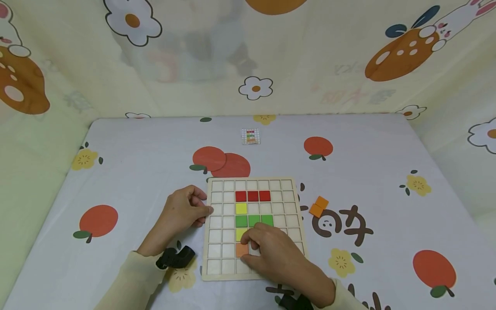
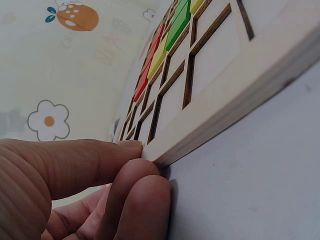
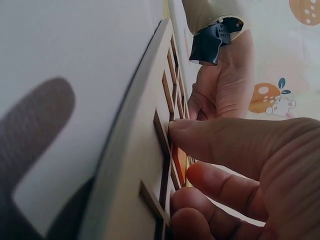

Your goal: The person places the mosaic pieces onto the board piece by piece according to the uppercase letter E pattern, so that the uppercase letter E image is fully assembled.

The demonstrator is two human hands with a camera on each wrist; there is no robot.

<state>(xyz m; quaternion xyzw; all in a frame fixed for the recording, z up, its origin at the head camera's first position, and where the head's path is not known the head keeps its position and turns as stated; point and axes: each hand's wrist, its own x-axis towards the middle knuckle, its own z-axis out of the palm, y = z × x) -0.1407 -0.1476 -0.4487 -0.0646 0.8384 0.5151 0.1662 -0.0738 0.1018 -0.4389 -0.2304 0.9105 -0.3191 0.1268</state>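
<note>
A wooden grid board (image 1: 222, 278) lies on the table in front of me. My left hand (image 1: 181, 212) holds its left edge, the thumb on the rim (image 2: 220, 107) and the curled fingers against the side. With thumb and index finger my right hand (image 1: 277, 252) pinches an orange tile (image 1: 242, 250) in a lower cell; the tile's edge also shows in the right wrist view. Above it in the same column are a yellow tile (image 1: 240, 235), a row of green tiles (image 1: 254, 221), another yellow tile (image 1: 241, 208) and a row of red tiles (image 1: 253, 196). The right hand hides some lower-right cells.
Two loose orange tiles (image 1: 319, 207) lie to the right of the board. A small pattern card (image 1: 250, 136) is farther back on the table. Printed cloth covers the table (image 1: 139, 181), and a patterned curtain (image 1: 201, 94) hangs behind it.
</note>
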